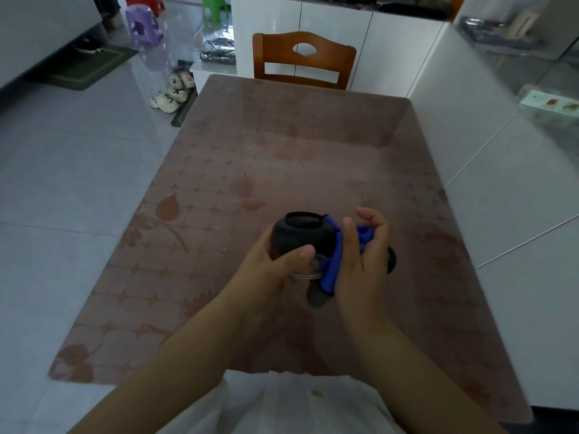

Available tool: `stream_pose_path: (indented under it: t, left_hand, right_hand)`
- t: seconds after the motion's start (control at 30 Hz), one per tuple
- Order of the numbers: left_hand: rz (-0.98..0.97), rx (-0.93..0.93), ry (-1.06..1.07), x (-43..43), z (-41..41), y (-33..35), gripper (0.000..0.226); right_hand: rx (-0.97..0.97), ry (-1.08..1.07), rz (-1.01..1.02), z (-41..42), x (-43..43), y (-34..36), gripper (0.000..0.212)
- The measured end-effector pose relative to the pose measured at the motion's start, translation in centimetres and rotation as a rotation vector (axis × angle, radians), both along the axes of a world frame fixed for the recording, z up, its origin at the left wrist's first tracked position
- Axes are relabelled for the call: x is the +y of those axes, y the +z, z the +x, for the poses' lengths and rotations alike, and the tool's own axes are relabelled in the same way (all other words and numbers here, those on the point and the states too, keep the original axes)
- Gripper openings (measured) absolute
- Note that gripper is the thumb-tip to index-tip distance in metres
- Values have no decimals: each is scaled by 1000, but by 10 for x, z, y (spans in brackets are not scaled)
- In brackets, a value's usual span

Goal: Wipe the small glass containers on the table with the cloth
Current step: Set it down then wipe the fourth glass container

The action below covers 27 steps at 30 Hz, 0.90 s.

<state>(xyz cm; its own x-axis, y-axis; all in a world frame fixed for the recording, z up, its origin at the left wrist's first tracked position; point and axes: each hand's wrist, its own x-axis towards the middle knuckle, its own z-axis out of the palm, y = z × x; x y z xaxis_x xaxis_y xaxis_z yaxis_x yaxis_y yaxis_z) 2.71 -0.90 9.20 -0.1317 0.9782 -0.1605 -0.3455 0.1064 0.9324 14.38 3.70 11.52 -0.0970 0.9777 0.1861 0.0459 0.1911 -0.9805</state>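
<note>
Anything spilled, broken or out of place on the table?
Nothing stands out. The left hand grips a dark-topped glass container, the right hand holds the blue cloth against it; no spill or breakage shows on the table.

The table (282,158) is long and has a shiny brown-pink top. The top has a pattern of little stars, rounded squares and leaves. One big leaf shape (169,208) sits far out to the left of the fingers (302,253) of the left hand (275,267). Two dark round things seem to lie on the top. One dark thing (317,298) is just below the fingers (348,236) of the right hand (363,258), on the near side. The other dark thing (392,260) peeks out just right of that hand. I cannot tell what they are.
</note>
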Motion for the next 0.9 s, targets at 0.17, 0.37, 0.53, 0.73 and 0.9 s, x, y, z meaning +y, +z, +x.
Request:
stream_pose_path:
  t: [0.17, 0.37, 0.53, 0.73, 0.9]
  left_hand:
    - [8, -111, -110, -4, -3, 1, 86]
    - [-41, -49, -73, -2, -5, -7, 84]
    - [-15, 116, -38, 4, -5, -6, 78]
    - [-9, 154, -61, 2, -10, -8, 66]
    - [-11, -16, -90, -2, -13, -8, 79]
  right_hand:
    - [62, -32, -253, 11, 16, -9, 4]
    - [84, 89, -278, 11, 15, 7, 26]
    - [-94, 278, -136, -3, 4, 10, 53]
    - [-92, 231, -115, 0, 11, 9, 45]
    - [-40, 244, -166, 7, 21, 13, 28]
